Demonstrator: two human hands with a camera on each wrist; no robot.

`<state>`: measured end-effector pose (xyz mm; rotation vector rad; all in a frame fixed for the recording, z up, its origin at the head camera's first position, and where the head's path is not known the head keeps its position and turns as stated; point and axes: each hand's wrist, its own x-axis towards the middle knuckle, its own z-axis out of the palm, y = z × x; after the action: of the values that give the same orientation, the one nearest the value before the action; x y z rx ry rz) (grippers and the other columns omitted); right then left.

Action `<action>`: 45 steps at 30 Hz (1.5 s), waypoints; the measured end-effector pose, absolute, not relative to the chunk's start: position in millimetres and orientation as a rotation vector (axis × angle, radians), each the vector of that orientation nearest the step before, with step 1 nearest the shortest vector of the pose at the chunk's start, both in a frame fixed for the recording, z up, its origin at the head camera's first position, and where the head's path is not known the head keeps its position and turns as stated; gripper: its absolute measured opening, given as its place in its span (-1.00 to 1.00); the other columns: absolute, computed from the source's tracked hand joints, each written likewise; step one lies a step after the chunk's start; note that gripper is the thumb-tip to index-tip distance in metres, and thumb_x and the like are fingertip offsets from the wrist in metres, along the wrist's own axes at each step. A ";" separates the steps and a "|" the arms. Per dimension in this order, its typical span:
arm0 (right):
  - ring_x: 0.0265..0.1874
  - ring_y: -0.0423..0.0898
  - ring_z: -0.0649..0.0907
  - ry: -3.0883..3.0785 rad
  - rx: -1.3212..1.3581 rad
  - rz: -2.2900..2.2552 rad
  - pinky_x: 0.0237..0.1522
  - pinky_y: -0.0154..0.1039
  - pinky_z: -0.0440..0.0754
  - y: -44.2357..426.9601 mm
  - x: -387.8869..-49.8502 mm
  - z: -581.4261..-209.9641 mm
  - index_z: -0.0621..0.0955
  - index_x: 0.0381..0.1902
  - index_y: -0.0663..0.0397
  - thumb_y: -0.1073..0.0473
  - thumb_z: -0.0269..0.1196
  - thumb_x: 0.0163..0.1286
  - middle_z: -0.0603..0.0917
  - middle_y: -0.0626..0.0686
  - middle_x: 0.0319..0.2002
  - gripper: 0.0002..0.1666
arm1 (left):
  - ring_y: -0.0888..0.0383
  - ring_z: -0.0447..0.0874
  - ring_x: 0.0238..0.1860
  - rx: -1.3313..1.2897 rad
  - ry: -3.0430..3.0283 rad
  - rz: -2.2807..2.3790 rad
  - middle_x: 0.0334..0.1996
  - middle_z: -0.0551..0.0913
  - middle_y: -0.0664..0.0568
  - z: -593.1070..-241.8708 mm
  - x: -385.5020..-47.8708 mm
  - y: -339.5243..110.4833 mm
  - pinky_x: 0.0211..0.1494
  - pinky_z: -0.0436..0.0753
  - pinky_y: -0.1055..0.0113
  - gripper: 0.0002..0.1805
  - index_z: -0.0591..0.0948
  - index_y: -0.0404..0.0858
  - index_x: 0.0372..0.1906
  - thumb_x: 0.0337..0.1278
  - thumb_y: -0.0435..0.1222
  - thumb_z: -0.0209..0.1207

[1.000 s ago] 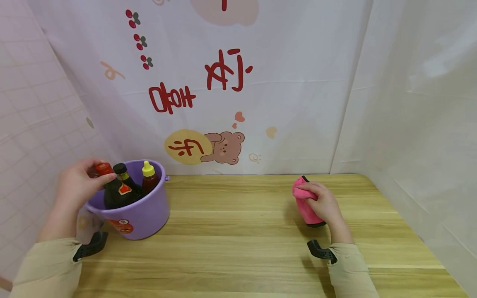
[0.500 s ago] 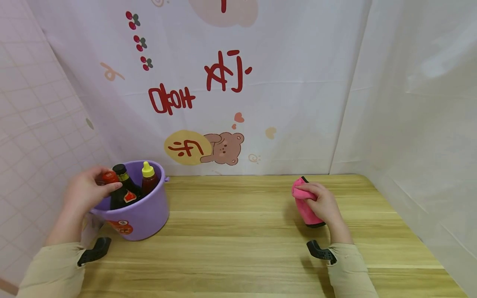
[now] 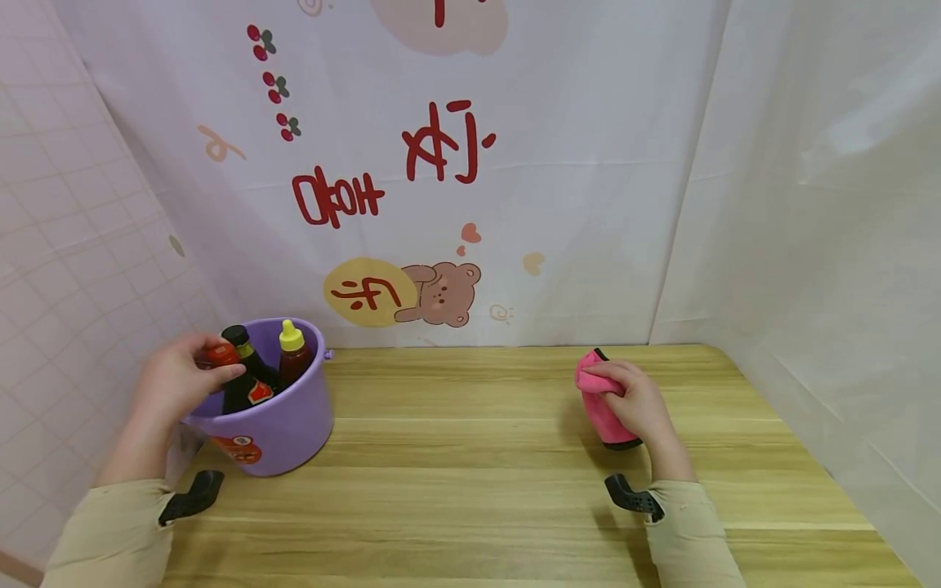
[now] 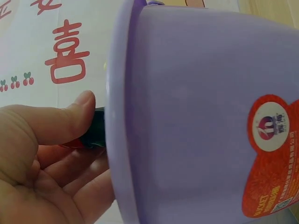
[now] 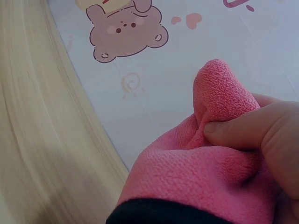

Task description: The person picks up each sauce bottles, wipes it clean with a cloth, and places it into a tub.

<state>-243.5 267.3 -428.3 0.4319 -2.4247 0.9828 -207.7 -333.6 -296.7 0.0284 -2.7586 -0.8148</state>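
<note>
At the left of the head view, my left hand (image 3: pixel 176 378) grips a dark bottle by its red cap (image 3: pixel 223 354). That bottle (image 3: pixel 241 394) stands in a purple bucket (image 3: pixel 294 425), beside a black-capped dark bottle (image 3: pixel 253 358) and a yellow-capped squeeze bottle (image 3: pixel 296 359). In the left wrist view the bucket wall (image 4: pixel 201 93) hides most of the bottle, and the thumb and fingers lie around its neck. On the right, my right hand (image 3: pixel 638 400) pinches a pink cloth (image 3: pixel 604 408) with dark edging. The cloth's folds (image 5: pixel 196 168) bunch under the thumb in the right wrist view.
A wood-grain table (image 3: pixel 456 482) lies under both arms. White printed curtain (image 3: pixel 573 180) rises along its back edge, and more hanging sheet closes in both sides. The bucket stands near the table's left edge.
My left hand has shifted right and slightly down with the red-capped bottle, which now stands closer to the black-capped one. The right hand and pink cloth have stayed in place.
</note>
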 end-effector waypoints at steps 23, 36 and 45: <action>-0.03 0.22 0.64 -2.456 0.548 0.875 -0.03 0.19 0.58 253.4 -242.1 -428.0 0.75 -0.09 0.04 0.56 0.35 0.05 0.68 0.15 -0.05 -0.52 | -0.48 0.33 0.21 -0.030 -2.637 -0.713 0.27 0.38 -0.48 -283.7 -195.6 -305.9 0.15 0.32 -0.37 -0.21 0.22 -0.48 0.43 0.36 -0.03 0.16; -0.08 0.13 0.67 -2.507 0.852 0.557 -0.06 0.06 0.62 218.0 -248.3 -439.2 0.77 -0.15 -0.13 0.53 0.39 -0.01 0.71 0.02 -0.06 -0.48 | -0.29 0.48 0.17 -0.310 -2.371 -0.729 0.18 0.56 -0.26 -284.8 -182.1 -236.4 0.15 0.41 -0.24 -0.45 0.46 -0.35 0.29 0.27 -0.24 0.27; -0.02 0.14 0.64 -2.619 1.029 0.407 0.04 0.06 0.57 194.7 -253.2 -457.4 0.75 -0.07 -0.15 0.46 0.43 0.04 0.69 0.02 -0.01 -0.48 | -0.26 0.53 0.14 -0.435 -2.383 -0.776 0.15 0.59 -0.25 -310.1 -196.5 -202.3 0.14 0.45 -0.21 -0.49 0.47 -0.36 0.29 0.31 -0.27 0.24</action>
<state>-253.2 194.7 -457.4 1.0294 -2.6190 0.4072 -196.5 -202.3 -310.1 -0.4350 -2.3834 -0.7759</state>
